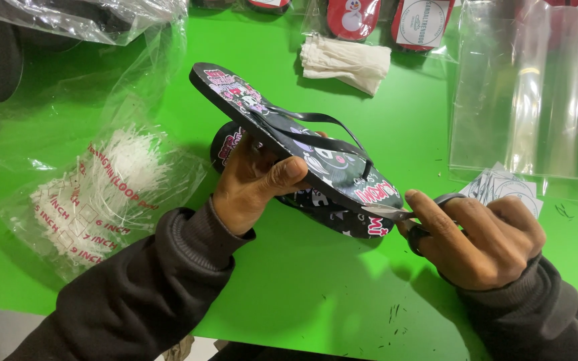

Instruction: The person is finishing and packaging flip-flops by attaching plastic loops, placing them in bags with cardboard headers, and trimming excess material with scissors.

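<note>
Your left hand (252,187) grips 2 black printed flip-flops (302,150), thumb pressed on the upper sole, fingers curled underneath, holding the pair tilted above the green surface (316,281). Your right hand (479,237) is closed around scissors (429,214), whose blade tip touches the near end of the upper sole. A clear bag of white loop fasteners (102,190) lies to your left, clear bags (523,93) to the right.
</note>
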